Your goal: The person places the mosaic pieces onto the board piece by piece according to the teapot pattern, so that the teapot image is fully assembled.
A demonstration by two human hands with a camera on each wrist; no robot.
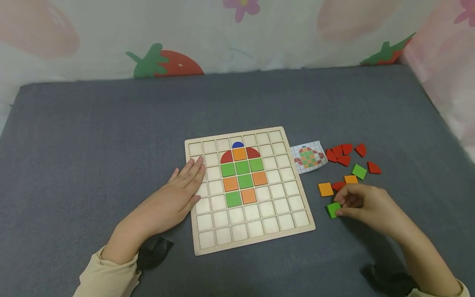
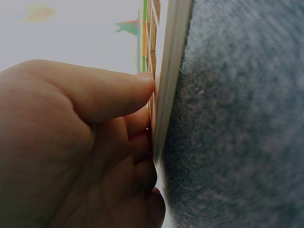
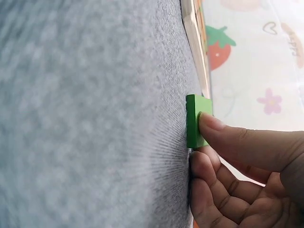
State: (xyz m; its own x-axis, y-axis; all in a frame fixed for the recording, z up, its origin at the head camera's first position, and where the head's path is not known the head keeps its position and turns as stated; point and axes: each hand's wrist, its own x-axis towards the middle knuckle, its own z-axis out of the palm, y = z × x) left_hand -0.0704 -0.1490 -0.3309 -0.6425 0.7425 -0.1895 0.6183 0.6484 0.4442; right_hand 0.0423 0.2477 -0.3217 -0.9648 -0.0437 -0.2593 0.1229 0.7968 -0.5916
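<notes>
A wooden grid board (image 1: 252, 239) lies on the grey cloth, with green and orange squares, red quarter-circle pieces and a blue half-round piece set in its upper and middle cells. My left hand (image 1: 182, 194) rests with straight fingers across the board's left border; in the left wrist view its thumb (image 2: 137, 92) touches the edge. To the right of the board, my right hand (image 1: 365, 204) pinches a green square tile (image 1: 332, 210) close over the cloth. In the right wrist view the thumb lies on that tile's (image 3: 191, 121) face and the fingertips are at its lower edge.
A picture card (image 1: 315, 146) sticks out at the board's right edge. Beside it lie several red quarter-circle pieces (image 1: 343, 161), another green square (image 1: 359, 171) and orange squares (image 1: 325, 189). A strawberry-print curtain (image 1: 278, 37) hangs behind the table.
</notes>
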